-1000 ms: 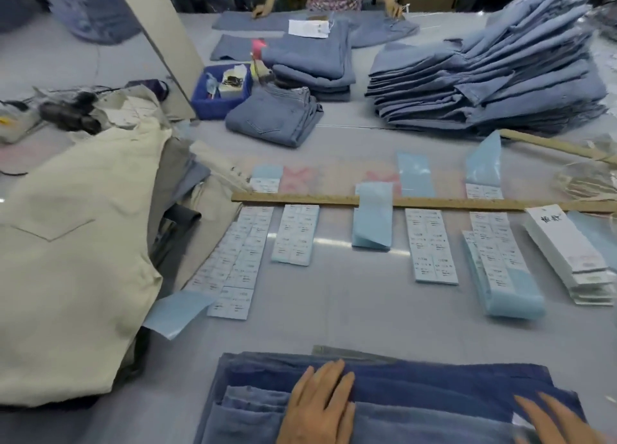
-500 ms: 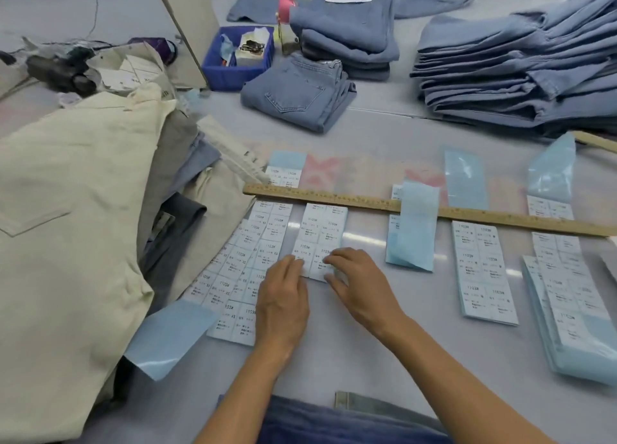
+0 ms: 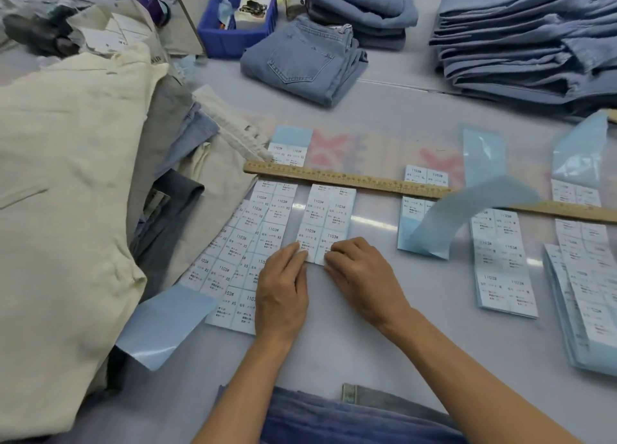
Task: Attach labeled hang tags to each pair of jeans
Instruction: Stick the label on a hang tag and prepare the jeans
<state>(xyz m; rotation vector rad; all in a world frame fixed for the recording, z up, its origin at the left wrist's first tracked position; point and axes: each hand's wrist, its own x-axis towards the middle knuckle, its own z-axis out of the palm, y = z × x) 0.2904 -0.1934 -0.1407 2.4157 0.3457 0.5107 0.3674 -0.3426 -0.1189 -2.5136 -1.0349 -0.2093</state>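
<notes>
While both hands pinch its near edge, the S label sheet lies flat beyond each grip.

- Left hand and right hand: side by side on the bench, fingers pinching the near end of the S label sheet.
- XS label sheets: fanned, just left of the S sheet, partly under the left hand.
- Wooden ruler: lies across the label sheets.
- Dark blue jeans: at the near edge.
- Folded jeans: far side, beside a blue bin.
- Jeans stack: far right.
- Cream garments: heaped at left.
</notes>
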